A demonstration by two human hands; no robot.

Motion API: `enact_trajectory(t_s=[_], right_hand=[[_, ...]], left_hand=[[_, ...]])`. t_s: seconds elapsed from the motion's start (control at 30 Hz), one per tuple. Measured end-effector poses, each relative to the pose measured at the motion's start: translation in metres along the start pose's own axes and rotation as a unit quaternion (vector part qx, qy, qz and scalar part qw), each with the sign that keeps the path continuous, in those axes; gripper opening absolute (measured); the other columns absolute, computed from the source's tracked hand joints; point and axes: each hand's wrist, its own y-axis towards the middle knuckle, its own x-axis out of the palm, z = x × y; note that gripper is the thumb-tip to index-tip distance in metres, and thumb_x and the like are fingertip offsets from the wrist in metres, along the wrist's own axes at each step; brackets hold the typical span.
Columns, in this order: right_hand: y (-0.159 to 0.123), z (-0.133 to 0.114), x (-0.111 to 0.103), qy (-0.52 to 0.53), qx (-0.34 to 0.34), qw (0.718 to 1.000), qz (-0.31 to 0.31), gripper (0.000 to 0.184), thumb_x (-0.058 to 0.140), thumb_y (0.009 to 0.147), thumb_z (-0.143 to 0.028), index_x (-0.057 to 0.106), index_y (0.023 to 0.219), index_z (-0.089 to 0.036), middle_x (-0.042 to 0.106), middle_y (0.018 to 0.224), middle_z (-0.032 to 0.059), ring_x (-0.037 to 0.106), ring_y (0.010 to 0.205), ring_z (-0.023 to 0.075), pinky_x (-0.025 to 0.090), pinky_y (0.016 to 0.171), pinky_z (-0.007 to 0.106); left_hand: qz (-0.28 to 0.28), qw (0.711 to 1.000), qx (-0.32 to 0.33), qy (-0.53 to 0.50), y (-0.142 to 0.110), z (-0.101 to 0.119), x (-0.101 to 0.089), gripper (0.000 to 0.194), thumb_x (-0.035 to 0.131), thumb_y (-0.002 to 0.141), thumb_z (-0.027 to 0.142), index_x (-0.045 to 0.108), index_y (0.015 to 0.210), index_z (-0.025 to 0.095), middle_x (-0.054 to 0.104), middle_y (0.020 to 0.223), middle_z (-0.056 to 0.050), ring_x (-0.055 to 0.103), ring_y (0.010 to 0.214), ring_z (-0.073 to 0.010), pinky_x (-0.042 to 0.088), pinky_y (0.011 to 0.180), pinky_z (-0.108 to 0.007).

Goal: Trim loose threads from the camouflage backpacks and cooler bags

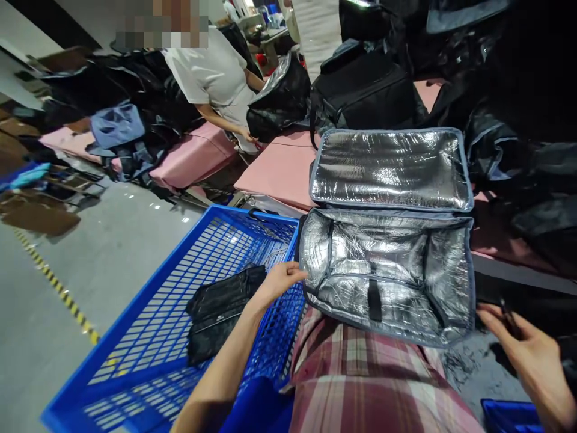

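An insulated bag (383, 276) with a crinkled silver lining and grey-blue edging faces me, its silver-lined lid (392, 171) folded back. A black strap (374, 299) lies inside it. My left hand (282, 281) is closed at the bag's left rim, thumb and fingers pinching the edge. Near the lower right corner of the bag, my right hand (525, 343) has its fingers curled around a small black hand tool (509, 316), whose exact kind I cannot make out. The right fingertips are at the bag's edge; whether they press on it is unclear.
A blue plastic crate (180, 264) at my left holds a folded black bag (225, 313). Pink-covered benches (283, 168) carry black bags (365, 90). Across them, a person in a white shirt (216, 66) handles another silver-lined bag (283, 96). Yellow-black tape (58, 288) marks the floor.
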Motion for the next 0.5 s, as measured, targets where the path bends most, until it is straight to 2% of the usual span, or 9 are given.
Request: enact_trajectory(t_s=[0.07, 0.1, 0.17, 0.2, 0.23, 0.3, 0.37, 0.43, 0.5], right_hand=[[0.014, -0.022, -0.001, -0.025, -0.041, 0.997, 0.060, 0.026, 0.063, 0.068, -0.048, 0.067, 0.088, -0.032, 0.069, 0.094, 0.0053, 0.061, 0.095, 0.0285, 0.045, 0.086, 0.041], [0.022, -0.035, 0.003, -0.035, -0.075, 0.993, 0.082, 0.026, 0.062, 0.071, -0.047, 0.065, 0.092, -0.033, 0.068, 0.097, 0.0054, 0.060, 0.096, 0.0273, 0.044, 0.088, 0.040], [0.041, -0.063, 0.015, -0.053, -0.191, 0.976, 0.092, 0.031, 0.060, 0.073, -0.046, 0.064, 0.099, -0.030, 0.066, 0.103, 0.0062, 0.060, 0.095, 0.0259, 0.044, 0.087, 0.040], [0.051, -0.075, 0.023, -0.053, -0.234, 0.967, 0.088, 0.036, 0.062, 0.070, -0.046, 0.063, 0.101, -0.027, 0.066, 0.101, 0.0062, 0.061, 0.092, 0.0256, 0.046, 0.084, 0.040], [0.061, -0.085, 0.030, -0.047, -0.246, 0.965, 0.071, 0.041, 0.062, 0.070, -0.044, 0.061, 0.105, -0.024, 0.066, 0.101, 0.0062, 0.062, 0.088, 0.0245, 0.048, 0.080, 0.039], [0.080, -0.097, 0.040, -0.046, -0.230, 0.969, 0.077, 0.038, 0.060, 0.071, -0.040, 0.060, 0.104, -0.021, 0.067, 0.091, 0.0059, 0.063, 0.080, 0.0221, 0.049, 0.075, 0.036], [0.090, -0.101, 0.044, -0.043, -0.224, 0.969, 0.091, 0.035, 0.057, 0.073, -0.035, 0.060, 0.105, -0.020, 0.067, 0.091, 0.0056, 0.063, 0.078, 0.0203, 0.049, 0.074, 0.034], [0.092, -0.102, 0.044, -0.054, -0.235, 0.966, 0.093, 0.035, 0.055, 0.074, -0.033, 0.059, 0.107, -0.020, 0.067, 0.096, 0.0056, 0.062, 0.081, 0.0200, 0.048, 0.076, 0.033], [0.092, -0.101, 0.040, -0.069, -0.245, 0.964, 0.081, 0.035, 0.054, 0.074, -0.029, 0.059, 0.108, -0.021, 0.066, 0.100, 0.0056, 0.062, 0.084, 0.0206, 0.047, 0.079, 0.034]], left_hand=[[0.099, 0.979, 0.015, 0.179, 0.006, 0.022, -0.005, 0.029, 0.051, 0.077, 0.042, 0.062, 0.070, 0.016, 0.058, 0.059, -0.002, 0.055, 0.062, -0.0187, 0.034, 0.058, -0.027], [0.159, 0.953, 0.029, 0.257, 0.009, 0.033, -0.005, 0.030, 0.048, 0.080, 0.042, 0.063, 0.075, 0.017, 0.060, 0.063, -0.004, 0.056, 0.065, -0.0208, 0.034, 0.060, -0.029], [0.289, 0.882, 0.089, 0.361, 0.015, 0.057, 0.003, 0.030, 0.047, 0.083, 0.039, 0.064, 0.088, 0.015, 0.064, 0.076, -0.010, 0.057, 0.073, -0.0249, 0.034, 0.066, -0.033], [0.342, 0.848, 0.136, 0.381, 0.018, 0.069, 0.009, 0.029, 0.048, 0.083, 0.036, 0.062, 0.095, 0.015, 0.064, 0.084, -0.012, 0.056, 0.077, -0.0260, 0.033, 0.068, -0.035], [0.377, 0.821, 0.192, 0.383, 0.022, 0.081, 0.016, 0.028, 0.049, 0.083, 0.034, 0.061, 0.100, 0.015, 0.064, 0.090, -0.013, 0.056, 0.080, -0.0263, 0.033, 0.071, -0.036], [0.390, 0.785, 0.316, 0.362, 0.030, 0.102, 0.031, 0.024, 0.050, 0.084, 0.029, 0.059, 0.104, 0.017, 0.064, 0.098, -0.011, 0.055, 0.086, -0.0248, 0.032, 0.075, -0.037], [0.364, 0.754, 0.428, 0.340, 0.042, 0.121, 0.047, 0.021, 0.049, 0.085, 0.022, 0.058, 0.104, 0.020, 0.065, 0.101, -0.008, 0.054, 0.090, -0.0226, 0.032, 0.076, -0.037], [0.348, 0.721, 0.497, 0.335, 0.056, 0.135, 0.063, 0.022, 0.047, 0.086, 0.018, 0.058, 0.105, 0.019, 0.065, 0.103, -0.007, 0.053, 0.091, -0.0215, 0.033, 0.076, -0.036], [0.339, 0.698, 0.530, 0.342, 0.069, 0.145, 0.074, 0.020, 0.047, 0.086, 0.016, 0.059, 0.102, 0.017, 0.065, 0.102, -0.007, 0.054, 0.088, -0.0208, 0.034, 0.073, -0.034]])
